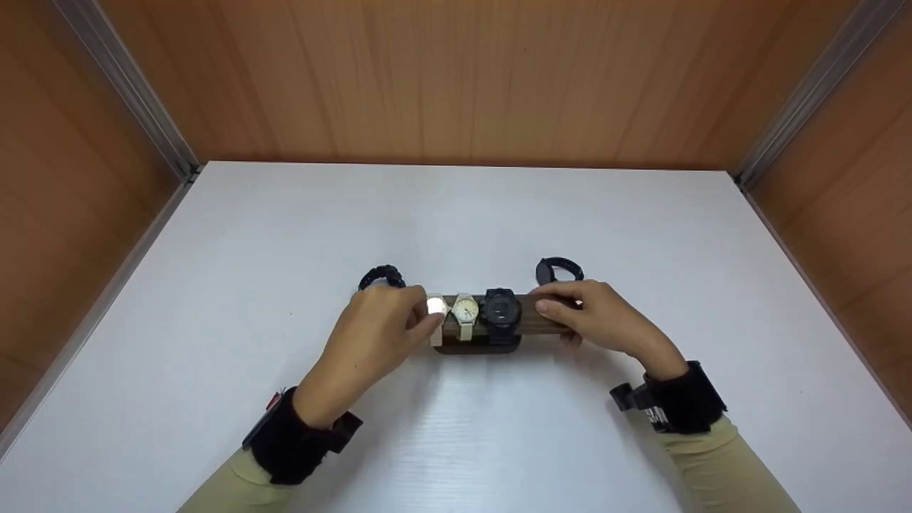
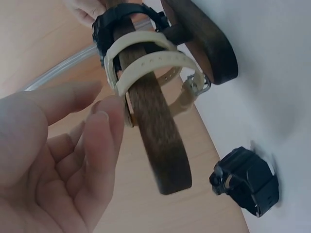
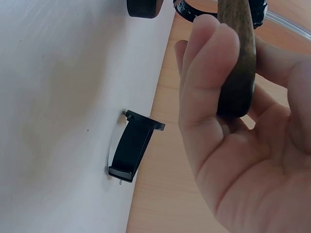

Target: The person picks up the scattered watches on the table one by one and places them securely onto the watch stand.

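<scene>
On the white surface (image 1: 214,285), boxed in by wood-grain walls, a dark wooden watch stand (image 1: 541,324) carried a cream watch (image 1: 465,311) and a black one (image 1: 501,308). The right hand (image 1: 591,313) gripped the bar's end while the left hand (image 1: 374,335) pinched a pale watch (image 1: 436,308) at the other end. It looked like a seating step, needing a steady bar next; two black watches (image 1: 381,276) lay behind.

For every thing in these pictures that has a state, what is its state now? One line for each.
Stand bar: level, right end gripped.
Cream watch: strapped round the bar.
Black watch: strapped round the bar.
White watch: on the bar, pinched by the left fingers.
Left loose watch: lying on the table, buckled.
Right loose watch: lying on the table, buckled.
Left hand: pinching.
Right hand: gripping.
</scene>
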